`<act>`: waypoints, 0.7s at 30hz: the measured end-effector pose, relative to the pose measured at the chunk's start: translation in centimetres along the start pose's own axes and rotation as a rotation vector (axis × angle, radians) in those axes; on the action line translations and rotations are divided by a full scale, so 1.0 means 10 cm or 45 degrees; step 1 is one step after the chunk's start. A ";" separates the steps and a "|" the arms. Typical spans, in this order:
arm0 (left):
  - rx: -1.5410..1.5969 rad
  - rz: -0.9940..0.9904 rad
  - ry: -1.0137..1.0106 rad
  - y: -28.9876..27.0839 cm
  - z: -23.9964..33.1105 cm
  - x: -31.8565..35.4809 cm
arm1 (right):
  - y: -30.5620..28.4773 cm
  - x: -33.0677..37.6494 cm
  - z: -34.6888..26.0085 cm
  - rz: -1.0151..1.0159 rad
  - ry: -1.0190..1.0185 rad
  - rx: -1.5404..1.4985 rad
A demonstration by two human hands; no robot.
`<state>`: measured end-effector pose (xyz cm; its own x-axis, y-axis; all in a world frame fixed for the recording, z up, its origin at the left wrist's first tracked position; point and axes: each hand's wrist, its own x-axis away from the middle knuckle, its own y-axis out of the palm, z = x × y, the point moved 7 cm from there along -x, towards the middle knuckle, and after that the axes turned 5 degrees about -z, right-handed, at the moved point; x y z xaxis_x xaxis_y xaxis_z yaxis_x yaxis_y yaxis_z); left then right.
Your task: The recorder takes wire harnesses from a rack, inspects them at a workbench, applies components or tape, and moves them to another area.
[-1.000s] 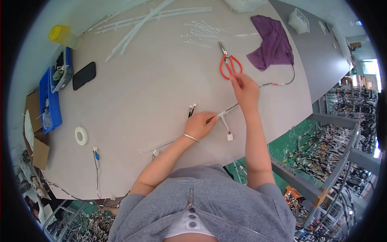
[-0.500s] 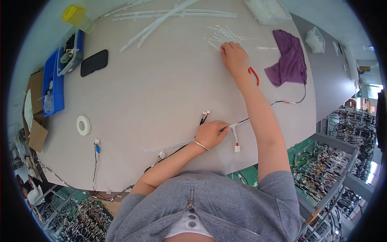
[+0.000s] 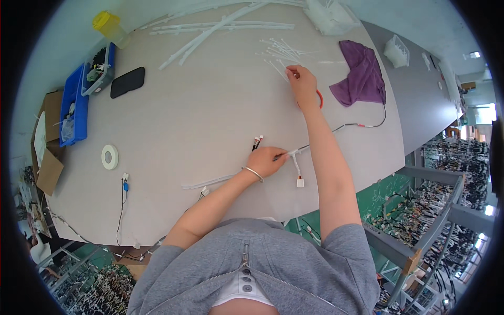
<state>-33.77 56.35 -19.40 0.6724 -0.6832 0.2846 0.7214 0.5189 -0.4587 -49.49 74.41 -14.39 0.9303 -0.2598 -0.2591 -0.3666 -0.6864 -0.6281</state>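
1. Pinching a thin grey wire harness (image 3: 315, 140) at its white-taped junction: left hand (image 3: 266, 160), fingers closed on it, resting on the pale grey table (image 3: 199, 121).
2. Harness runs from the left hand up-right toward a crumpled purple cloth (image 3: 362, 76); a short branch with a small white plug (image 3: 300, 182) hangs just below the hand, and a red-and-black connector end (image 3: 257, 142) lies just left of it.
3. Right hand (image 3: 303, 84) is stretched far across the table, fingertips together on one of the loose white plastic cable ties (image 3: 278, 51) at the near edge of the scattered pile.
4. Orange-handled scissors (image 3: 319, 97) are mostly hidden under the right wrist.
5. Well apart on the left: white tape roll (image 3: 109, 156), black phone (image 3: 127, 82), blue plastic bins (image 3: 73, 110), yellow-lidded container (image 3: 107, 23).
6. Long white plastic strips (image 3: 220, 25) lie along the far edge.
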 end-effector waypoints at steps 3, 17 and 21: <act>0.121 -0.120 -0.019 0.06 -0.12 -0.08 | -0.28 0.40 -0.07 0.017 0.179 -0.079; 0.666 -0.364 -0.323 0.03 -0.05 -0.17 | -0.56 2.70 -0.17 0.008 0.719 -0.391; 0.714 -0.484 -0.367 0.09 -0.09 -0.16 | -0.48 2.63 -0.18 0.058 0.697 -0.434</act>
<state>-34.37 57.43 -20.99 0.3200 -0.7461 0.5839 0.8377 0.5107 0.1935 -23.22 69.67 -16.90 0.8198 -0.5410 0.1881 -0.4647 -0.8202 -0.3337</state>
